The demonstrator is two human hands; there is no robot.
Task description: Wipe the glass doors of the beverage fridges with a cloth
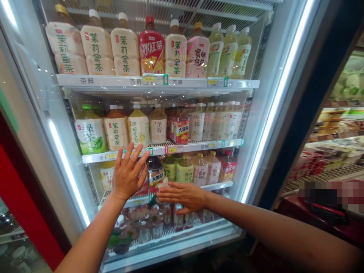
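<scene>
My left hand (128,173) is raised with its fingers spread, in front of the middle shelf's left part, and holds nothing. Stretched flat and pointing left, my right hand (184,196) also holds nothing, in front of the lower shelf. A pale flower shape (163,184) shows at its fingertips; whether they touch it is unclear. Both hands are before a lit drinks fridge, whose glass bears reflections. Behind the left hand are a pale yellow drink bottle (138,127) and a jasmine tea bottle (116,131). A dark-labelled iced tea bottle (156,175) stands between the hands.
Several large tea bottles line the top shelf, among them a red one (151,49). A bright light strip (277,102) runs down the fridge's right side. Farther right are stocked open shelves (327,151). A red panel (25,197) stands at the left.
</scene>
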